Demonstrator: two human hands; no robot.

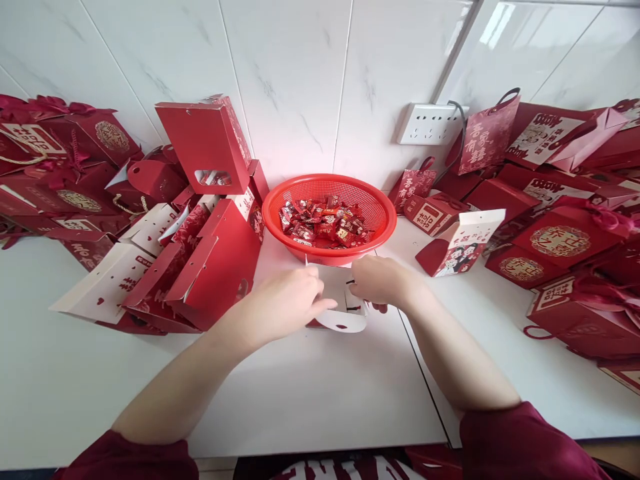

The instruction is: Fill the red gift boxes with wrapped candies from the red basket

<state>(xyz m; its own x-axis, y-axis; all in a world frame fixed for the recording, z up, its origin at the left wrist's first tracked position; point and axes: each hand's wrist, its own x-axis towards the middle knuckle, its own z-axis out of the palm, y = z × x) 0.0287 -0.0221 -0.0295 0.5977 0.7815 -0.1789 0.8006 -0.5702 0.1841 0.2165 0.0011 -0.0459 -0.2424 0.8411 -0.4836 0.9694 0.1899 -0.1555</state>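
A small open gift box with a white inside stands on the table in front of me, its curved front flap folded toward me. My left hand grips the box's left edge, thumb reaching over the opening. On the opposite side, my right hand is closed round the right wall, with fingertips showing outside it. Both hands hide much of the box, and what lies inside it is hard to make out. Just behind it, a red plastic basket holds many small red-wrapped candies.
Open red and white boxes stand close on the left, with a tall red box on top. Finished-looking red gift boxes are piled at right, others at far left. A white-flapped box stands right of the basket. A power strip is on the tiled wall.
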